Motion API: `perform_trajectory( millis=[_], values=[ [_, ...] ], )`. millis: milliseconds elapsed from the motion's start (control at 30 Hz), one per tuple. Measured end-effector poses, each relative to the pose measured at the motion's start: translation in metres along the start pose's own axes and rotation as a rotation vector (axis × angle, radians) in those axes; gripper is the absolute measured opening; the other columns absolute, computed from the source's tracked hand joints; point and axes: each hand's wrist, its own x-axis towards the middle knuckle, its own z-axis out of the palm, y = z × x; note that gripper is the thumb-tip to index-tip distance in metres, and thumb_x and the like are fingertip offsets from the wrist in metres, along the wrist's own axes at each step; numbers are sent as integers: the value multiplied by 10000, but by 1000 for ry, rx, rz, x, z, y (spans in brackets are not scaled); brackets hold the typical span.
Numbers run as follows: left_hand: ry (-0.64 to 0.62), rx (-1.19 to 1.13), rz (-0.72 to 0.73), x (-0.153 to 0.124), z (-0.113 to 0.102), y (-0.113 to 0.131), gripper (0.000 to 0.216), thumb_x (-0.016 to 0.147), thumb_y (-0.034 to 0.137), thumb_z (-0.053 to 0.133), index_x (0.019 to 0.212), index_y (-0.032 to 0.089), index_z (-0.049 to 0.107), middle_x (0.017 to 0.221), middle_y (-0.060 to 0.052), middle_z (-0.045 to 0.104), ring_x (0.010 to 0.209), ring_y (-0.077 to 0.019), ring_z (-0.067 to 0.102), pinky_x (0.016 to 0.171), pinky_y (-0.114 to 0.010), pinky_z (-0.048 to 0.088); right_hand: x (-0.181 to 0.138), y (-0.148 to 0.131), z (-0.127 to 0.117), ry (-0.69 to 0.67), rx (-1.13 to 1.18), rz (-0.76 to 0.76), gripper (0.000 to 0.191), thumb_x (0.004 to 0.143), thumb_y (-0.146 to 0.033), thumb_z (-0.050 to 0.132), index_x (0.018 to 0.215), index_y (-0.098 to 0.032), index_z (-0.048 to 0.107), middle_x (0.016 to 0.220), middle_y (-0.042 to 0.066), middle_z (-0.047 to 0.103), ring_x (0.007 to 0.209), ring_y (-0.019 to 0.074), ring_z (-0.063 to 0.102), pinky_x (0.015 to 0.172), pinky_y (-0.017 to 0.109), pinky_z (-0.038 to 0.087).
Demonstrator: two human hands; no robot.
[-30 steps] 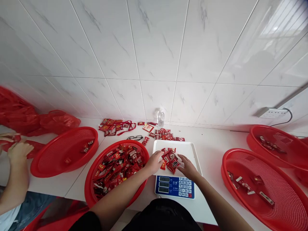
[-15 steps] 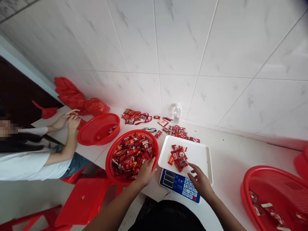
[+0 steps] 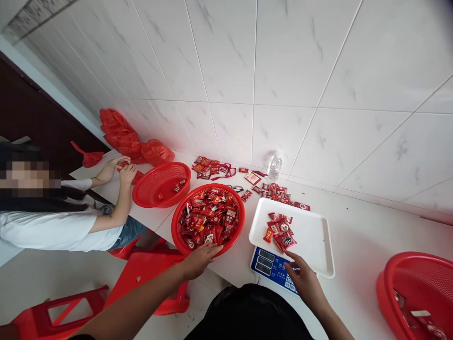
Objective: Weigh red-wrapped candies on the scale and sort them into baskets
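My left hand [image 3: 200, 260] lies on the near rim of a red plastic basket [image 3: 242, 219], its fingers stretched out. Red-wrapped packets [image 3: 212, 215], small and of mixed prints, fill that basket. My right hand [image 3: 307, 279] hovers over the keypad of a digital scale [image 3: 271, 265], fingers apart and nothing visible in them. It is just off the near edge of the scale's white tray [image 3: 313, 243]. A small pile of red packets [image 3: 282, 231] rests on the tray's left half, close to my right fingertips.
Behind the tray lie loose red packets [image 3: 276, 191] and a clear bottle [image 3: 275, 167]. Another red basket [image 3: 406, 259] stands at right, and one [image 3: 161, 200] at left beside a seated co-worker [image 3: 116, 208]. Red plastic bags [image 3: 122, 137] lean on the wall; red stools [image 3: 138, 278] stand below.
My view has turned left, shifting everything rightward. My left hand has slid from the basket's right side to its near rim. My right hand stays by the tray's near edge.
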Motion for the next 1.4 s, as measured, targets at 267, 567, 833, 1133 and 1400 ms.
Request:
perform_trajectory(
  millis=[267,567,833,1133,1400],
  values=[
    [-18,-21,121,4,-47,-16,411,808,343,610,1218,373,587,1265,12,604,1305,-228,413,1091,-380,313,-2,-24,24,-7,-10,15,418,840,-479,470,1186,-270,573,1087,54,675,873,218,645,771,349,512],
    [217,-3,-327,145,-16,1,432,771,157,581,1196,93,539,1231,-196,584,1136,-291,551,959,-383,404,-7,-55,43,72,-61,-52,411,847,-479,447,1155,-250,594,1078,76,677,839,226,648,760,361,518],
    [225,-181,-157,146,-22,-22,255,801,186,537,1036,179,634,1053,-56,689,956,-192,634,868,-290,469,-23,-48,53,122,-56,33,397,833,-471,463,1150,-274,598,1065,66,684,854,226,650,756,360,532],
    [-145,-90,-80,147,-50,-16,406,864,504,436,901,186,686,872,-52,720,848,-220,654,779,-277,471,-21,-55,60,181,-66,28,407,825,-482,442,1130,-271,609,1036,67,689,803,224,650,727,369,527],
    [60,89,-237,182,-43,-20,620,832,280,530,1410,175,330,1108,-163,660,1025,-290,621,847,-351,436,-11,-58,45,79,-91,-13,374,817,-444,486,1117,-271,625,1032,57,695,820,218,653,732,345,528]
  ],
)
